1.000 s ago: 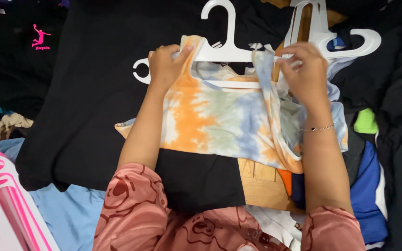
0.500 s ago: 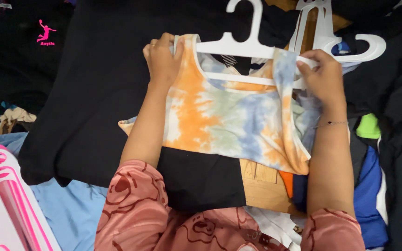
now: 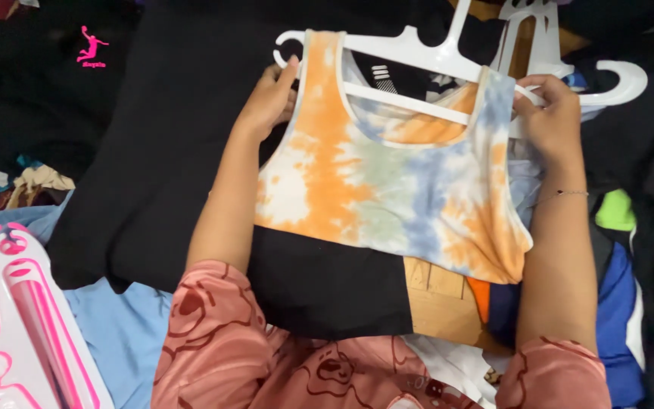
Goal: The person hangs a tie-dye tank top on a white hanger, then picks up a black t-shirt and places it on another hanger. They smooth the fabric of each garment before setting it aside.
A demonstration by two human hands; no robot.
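A: Where does the tie-dye tank top (image 3: 387, 182) sit from your hands?

B: Right between them. It lies flat on the black cloth (image 3: 153, 151), neck end away from you, hem toward you, so its long axis runs away from your body while the white hanger (image 3: 418, 57) inside it runs across, left to right.

A: And your left hand (image 3: 270, 98)?

B: It's at the top's left shoulder, fingers curled round the strap edge and the hanger's hooked end there. You look to be pinching the fabric against the plastic, though the fingertips are tucked behind the strap, so how tight the grip is can't be told.

A: Your right hand (image 3: 550, 117)?

B: It's closed on the right shoulder strap where the hanger arm pokes out, thumb on top and fingers folded under. That hand sits a little lower in the picture than the left, so the hanger lies slightly tilted.

A: Which hand is nearer the top?

B: Both touch it, one per shoulder; neither has the edge. The body of the top hangs down toward you between your forearms.

A: Anything close by?

B: More white hangers (image 3: 546, 45) just beyond your right hand, and pink hangers (image 3: 9, 318) well off to your lower left
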